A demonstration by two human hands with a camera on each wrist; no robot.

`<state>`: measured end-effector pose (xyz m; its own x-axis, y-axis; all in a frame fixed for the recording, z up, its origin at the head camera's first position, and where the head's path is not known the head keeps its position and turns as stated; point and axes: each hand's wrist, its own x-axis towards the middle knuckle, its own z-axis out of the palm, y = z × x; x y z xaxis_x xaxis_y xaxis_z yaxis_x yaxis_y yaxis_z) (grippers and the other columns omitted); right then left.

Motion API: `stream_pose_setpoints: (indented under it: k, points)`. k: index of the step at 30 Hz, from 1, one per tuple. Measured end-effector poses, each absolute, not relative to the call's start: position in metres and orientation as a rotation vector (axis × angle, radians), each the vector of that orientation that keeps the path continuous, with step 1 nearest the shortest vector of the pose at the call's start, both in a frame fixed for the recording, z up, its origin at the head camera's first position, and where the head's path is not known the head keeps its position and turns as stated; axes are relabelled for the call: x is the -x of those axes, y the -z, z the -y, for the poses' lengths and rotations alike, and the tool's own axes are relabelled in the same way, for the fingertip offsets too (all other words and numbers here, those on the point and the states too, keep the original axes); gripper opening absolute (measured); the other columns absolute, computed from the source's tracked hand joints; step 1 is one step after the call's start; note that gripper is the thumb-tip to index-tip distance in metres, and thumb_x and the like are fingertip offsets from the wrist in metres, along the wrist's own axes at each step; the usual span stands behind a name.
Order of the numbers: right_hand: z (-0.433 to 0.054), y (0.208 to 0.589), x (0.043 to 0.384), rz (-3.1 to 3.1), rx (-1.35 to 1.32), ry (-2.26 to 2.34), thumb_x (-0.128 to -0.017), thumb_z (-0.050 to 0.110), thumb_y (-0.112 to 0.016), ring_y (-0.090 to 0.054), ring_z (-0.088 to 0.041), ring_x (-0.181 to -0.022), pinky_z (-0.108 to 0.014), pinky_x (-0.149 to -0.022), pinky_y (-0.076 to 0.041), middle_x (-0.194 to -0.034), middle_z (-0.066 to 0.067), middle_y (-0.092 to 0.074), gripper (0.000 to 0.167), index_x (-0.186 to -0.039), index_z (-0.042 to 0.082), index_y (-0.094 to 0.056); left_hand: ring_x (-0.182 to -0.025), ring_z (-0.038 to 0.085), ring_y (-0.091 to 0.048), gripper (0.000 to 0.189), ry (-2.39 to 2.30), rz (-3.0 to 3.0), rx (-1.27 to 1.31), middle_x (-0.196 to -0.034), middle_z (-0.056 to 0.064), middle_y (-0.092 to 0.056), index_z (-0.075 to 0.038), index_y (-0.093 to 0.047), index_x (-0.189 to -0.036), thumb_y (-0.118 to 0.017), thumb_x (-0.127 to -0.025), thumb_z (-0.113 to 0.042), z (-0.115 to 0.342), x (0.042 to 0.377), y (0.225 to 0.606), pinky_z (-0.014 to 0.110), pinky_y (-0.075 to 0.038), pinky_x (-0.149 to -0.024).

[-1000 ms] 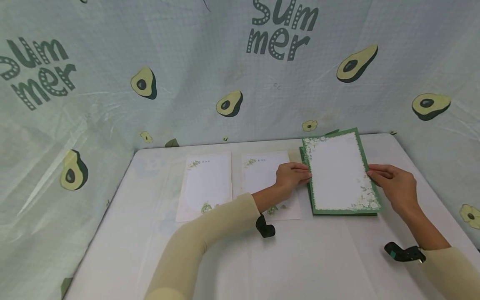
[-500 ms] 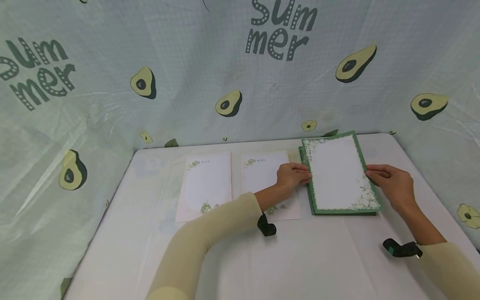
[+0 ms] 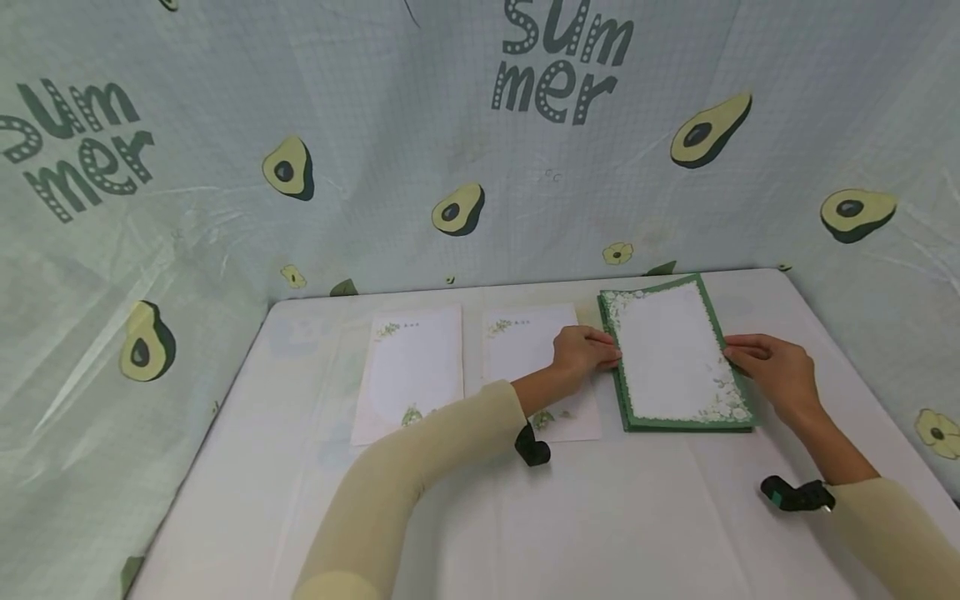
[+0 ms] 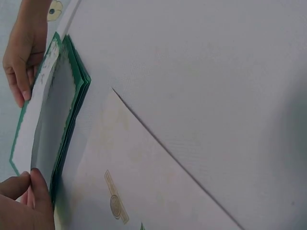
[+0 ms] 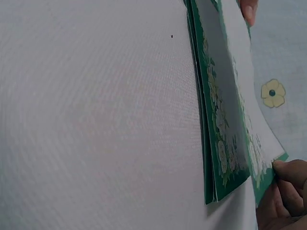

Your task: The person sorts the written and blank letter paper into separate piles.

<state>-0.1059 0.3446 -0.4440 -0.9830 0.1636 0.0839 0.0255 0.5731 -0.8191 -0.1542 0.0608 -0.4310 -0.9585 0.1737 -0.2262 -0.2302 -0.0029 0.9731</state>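
Observation:
A green-bordered sheet of paper (image 3: 667, 350) with white flowers in two corners lies slanted over a stack of like sheets (image 5: 223, 120) at the table's right. My left hand (image 3: 581, 354) pinches its left edge between thumb and fingers. On the opposite edge, my right hand (image 3: 780, 375) pinches the same sheet. Both wrist views show the top sheet bent and partly lifted, with a gap above the stack. The left wrist view has my left hand (image 4: 29, 201) at the bottom left and the green stack (image 4: 72, 91) beside it.
Two pale pink sheets with small green prints, one on the left (image 3: 416, 367) and one nearer the middle (image 3: 525, 342), lie flat on the white-covered table (image 3: 585, 525). My left forearm passes over the nearer one. An avocado-print curtain (image 3: 375, 167) stands behind.
The top green-bordered sheet has come down onto the stack, its upper edge lowering and shifting slightly left. My right hand has moved a little left with it; my left hand stays nearly still.

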Motion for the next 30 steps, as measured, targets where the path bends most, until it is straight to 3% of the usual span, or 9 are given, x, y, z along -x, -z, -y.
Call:
stream_pose_setpoints:
  k: [3, 7, 11, 14, 23, 30]
  points:
    - [-0.345, 0.447, 0.108, 2.682, 0.181, -1.290, -0.101, 0.027, -0.066, -0.054, 0.020, -0.076, -0.005, -0.064, -0.050, -0.092, 0.000, -0.077, 0.042, -0.125, -0.008, -0.067, -0.089, 0.040, -0.074, 0.019, -2.020, -1.967, 0.042, -0.092, 0.026, -0.074, 0.016, -0.069, -0.105, -0.071, -0.086, 0.014, -0.058, 0.155, 0.429, 0.036, -0.065, -0.074]
    - [-0.345, 0.451, 0.106, 2.729, 0.229, -1.166, -0.103, 0.031, -0.063, -0.048, 0.021, -0.075, -0.009, -0.063, -0.046, -0.110, -0.027, -0.072, 0.044, -0.124, -0.007, -0.068, -0.090, 0.039, -0.075, 0.021, -1.975, -1.965, 0.033, -0.094, 0.027, -0.074, 0.016, -0.069, -0.108, -0.071, -0.088, 0.012, -0.055, 0.155, 0.428, 0.035, -0.065, -0.074]
    - [-0.343, 0.455, 0.102, 2.731, 0.282, -1.142, -0.103, 0.032, -0.062, -0.045, 0.019, -0.075, -0.016, -0.066, -0.044, -0.110, -0.028, -0.072, 0.045, -0.123, -0.007, -0.069, -0.087, 0.032, -0.076, 0.021, -1.898, -2.045, 0.027, -0.094, 0.021, -0.076, 0.012, -0.071, -0.108, -0.075, -0.088, 0.007, -0.052, 0.153, 0.428, 0.031, -0.064, -0.074]
    - [-0.340, 0.457, 0.099, 2.707, 0.282, -1.156, -0.102, 0.030, -0.063, -0.046, 0.020, -0.074, -0.014, -0.065, -0.044, -0.110, -0.028, -0.072, 0.043, -0.123, -0.007, -0.069, -0.087, 0.028, -0.076, 0.022, -1.847, -2.094, 0.013, -0.095, 0.018, -0.077, 0.009, -0.072, -0.107, -0.077, -0.087, 0.005, -0.049, 0.152, 0.426, 0.031, -0.063, -0.076]
    - [-0.335, 0.449, 0.099, 2.705, 0.199, -1.132, -0.103, 0.028, -0.062, -0.049, 0.020, -0.069, -0.011, -0.055, -0.049, -0.111, -0.031, -0.070, 0.042, -0.123, -0.009, -0.066, -0.103, 0.035, -0.072, 0.039, -1.915, -1.982, -0.077, -0.116, 0.026, -0.069, 0.013, -0.061, -0.125, -0.072, -0.088, 0.012, -0.024, 0.157, 0.415, 0.035, -0.063, -0.084]
    - [-0.331, 0.432, 0.096, 2.669, 0.063, -1.062, -0.104, 0.027, -0.059, -0.045, 0.024, -0.076, -0.010, -0.055, -0.046, -0.110, -0.030, -0.071, 0.039, -0.125, -0.005, -0.067, -0.115, 0.033, -0.066, 0.042, -1.716, -2.236, -0.264, -0.126, 0.023, -0.066, 0.008, -0.058, -0.132, -0.072, -0.092, 0.003, 0.025, 0.158, 0.407, 0.031, -0.061, -0.088]
